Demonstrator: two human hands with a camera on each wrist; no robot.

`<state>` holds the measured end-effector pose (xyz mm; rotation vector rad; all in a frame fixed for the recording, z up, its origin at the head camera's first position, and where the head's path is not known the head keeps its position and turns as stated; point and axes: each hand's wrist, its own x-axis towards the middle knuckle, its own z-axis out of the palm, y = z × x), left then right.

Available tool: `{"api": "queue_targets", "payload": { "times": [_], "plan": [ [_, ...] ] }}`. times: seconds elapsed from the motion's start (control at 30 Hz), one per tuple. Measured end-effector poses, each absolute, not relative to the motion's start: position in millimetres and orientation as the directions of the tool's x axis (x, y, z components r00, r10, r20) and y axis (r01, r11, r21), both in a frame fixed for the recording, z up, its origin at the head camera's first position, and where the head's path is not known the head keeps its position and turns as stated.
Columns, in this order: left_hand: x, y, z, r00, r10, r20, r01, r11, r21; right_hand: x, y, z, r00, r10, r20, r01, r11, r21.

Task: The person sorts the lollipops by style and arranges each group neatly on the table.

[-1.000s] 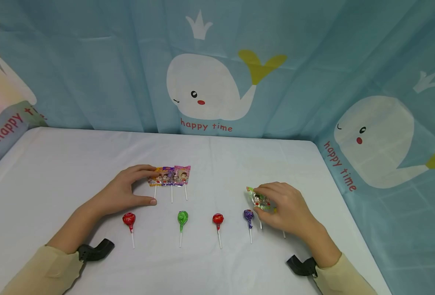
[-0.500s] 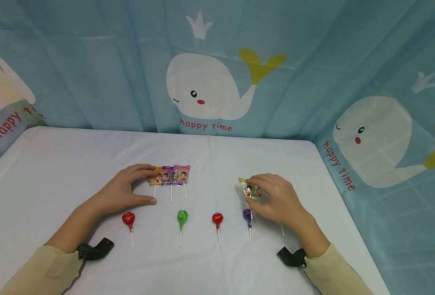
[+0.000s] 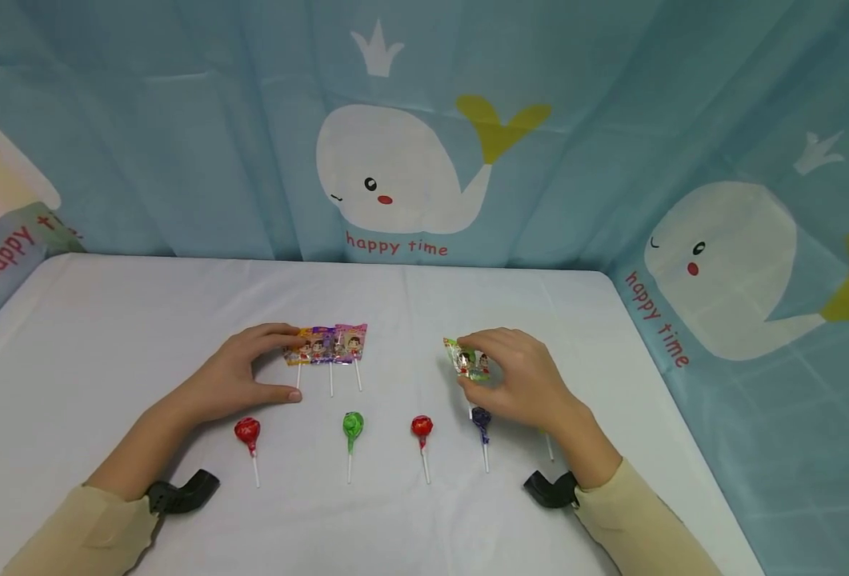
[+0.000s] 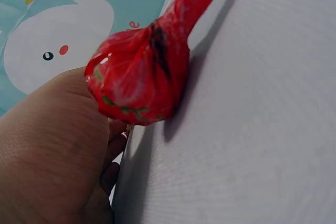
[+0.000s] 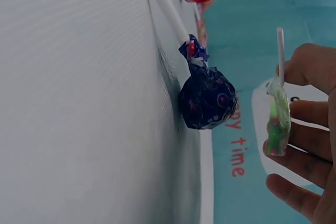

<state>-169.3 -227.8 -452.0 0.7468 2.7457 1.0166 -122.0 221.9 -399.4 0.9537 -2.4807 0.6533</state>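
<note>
In the head view my right hand holds a flat lollipop in a green wrapper, raised off the table. The right wrist view shows that lollipop between thumb and fingers, its white stick pointing up there. My left hand lies at the left of a row of flat-wrapped lollipops: orange, purple and pink. Its fingertips rest over the orange one, and the thumb stays apart from the sticks. In the left wrist view a red round lollipop stands close before that hand.
Nearer the person lie round lollipops on the white table: red, green, red and dark purple. A stick shows beside the right wrist. A blue whale-print curtain hangs behind.
My right hand has carried the green-wrapped lollipop leftward and slightly away from me, toward the row. The left hand has kept its place; the head view has shifted slightly.
</note>
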Motion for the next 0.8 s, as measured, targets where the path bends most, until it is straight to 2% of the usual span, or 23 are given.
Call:
{"api": "queue_targets", "payload": {
  "times": [0.3, 0.8],
  "plan": [
    [-169.0, -227.9, -452.2, -0.87, 0.489, 0.068, 0.413, 0.644, 0.644, -132.4, 208.0, -401.3, -0.659, -0.513, 0.55, -0.725, 0.628, -0.283],
    [-168.5, -229.0, -454.1, -0.869, 0.487, 0.086, 0.42, 0.637, 0.647, -142.0, 182.8, -398.0, -0.656, -0.521, 0.546, -0.736, 0.603, -0.309]
  ]
}}
